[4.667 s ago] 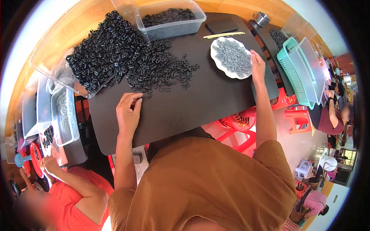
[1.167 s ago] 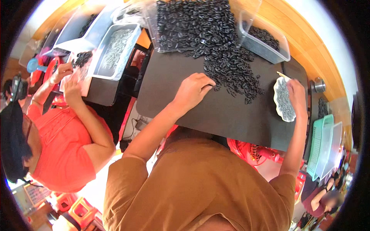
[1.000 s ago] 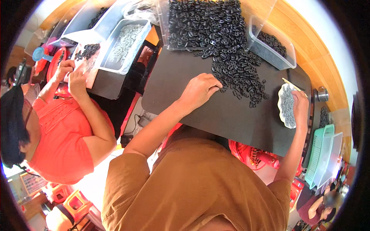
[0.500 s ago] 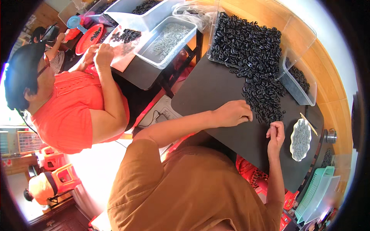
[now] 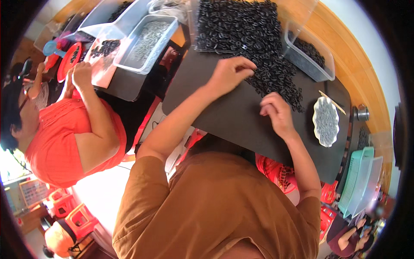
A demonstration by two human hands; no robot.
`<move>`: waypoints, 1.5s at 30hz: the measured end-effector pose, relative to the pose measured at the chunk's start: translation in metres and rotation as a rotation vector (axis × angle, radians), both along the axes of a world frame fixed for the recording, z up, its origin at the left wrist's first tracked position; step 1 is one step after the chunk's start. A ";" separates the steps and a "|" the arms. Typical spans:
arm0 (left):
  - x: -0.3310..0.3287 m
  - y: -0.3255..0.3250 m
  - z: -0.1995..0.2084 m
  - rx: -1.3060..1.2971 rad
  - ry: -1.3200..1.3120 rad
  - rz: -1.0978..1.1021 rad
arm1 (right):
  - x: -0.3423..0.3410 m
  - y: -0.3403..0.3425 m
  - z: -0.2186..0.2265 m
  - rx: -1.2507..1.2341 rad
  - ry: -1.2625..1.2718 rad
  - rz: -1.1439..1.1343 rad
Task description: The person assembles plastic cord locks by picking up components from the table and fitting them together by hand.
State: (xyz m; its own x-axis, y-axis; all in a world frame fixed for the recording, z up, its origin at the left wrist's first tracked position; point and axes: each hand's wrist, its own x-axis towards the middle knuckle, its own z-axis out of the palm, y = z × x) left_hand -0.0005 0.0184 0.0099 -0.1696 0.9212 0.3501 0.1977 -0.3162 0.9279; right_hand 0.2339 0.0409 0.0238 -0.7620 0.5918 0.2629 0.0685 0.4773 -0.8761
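Note:
A heap of small black pieces with holes (image 5: 276, 75) spills from a clear plastic box (image 5: 196, 26) onto the dark table (image 5: 202, 108). At the heap's left edge is my left hand (image 5: 228, 77), its thumb and forefinger bent together; whatever lies between the tips is too small to make out. My right hand (image 5: 279, 115) hovers by the heap's near edge with the fingers curled in, slightly blurred, and their contents are hidden. To its right, a white scalloped dish (image 5: 317, 138) holds small silvery-grey pieces (image 5: 326, 121), with a thin wooden stick (image 5: 332, 102) across its far rim.
A smaller clear bin (image 5: 317, 73) of black pieces stands at the back right. Green baskets (image 5: 355, 181) and a metal cup (image 5: 363, 113) are beyond the right edge. On the left, a co-worker in red (image 5: 77, 129) sits at another table with a tub of silvery pieces (image 5: 148, 64).
The whole view has shifted. My left hand has moved farther away along the heap's left edge, and my right hand has moved left along the near edge. The hands are farther apart.

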 end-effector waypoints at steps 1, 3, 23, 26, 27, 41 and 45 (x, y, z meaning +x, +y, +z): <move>-0.004 0.001 0.004 -0.063 -0.048 -0.009 | -0.003 -0.001 -0.002 -0.001 -0.003 -0.018; -0.010 0.006 0.009 -0.144 -0.143 -0.054 | -0.010 0.006 -0.005 -0.079 -0.146 0.092; 0.024 0.022 -0.004 -0.208 -0.672 -0.264 | -0.031 0.044 0.009 -0.195 0.282 -0.318; 0.025 0.023 -0.002 -0.227 -0.510 -0.240 | -0.036 0.046 0.016 -0.174 0.364 -0.307; 0.026 0.022 -0.002 -0.223 -0.446 -0.245 | -0.037 0.049 0.016 -0.077 0.260 -0.316; 0.035 0.015 0.006 -0.176 -0.493 -0.202 | -0.048 0.036 0.006 -0.299 0.359 -0.417; 0.030 0.017 -0.005 -0.226 -0.595 -0.222 | -0.051 0.033 0.003 -0.287 0.356 -0.383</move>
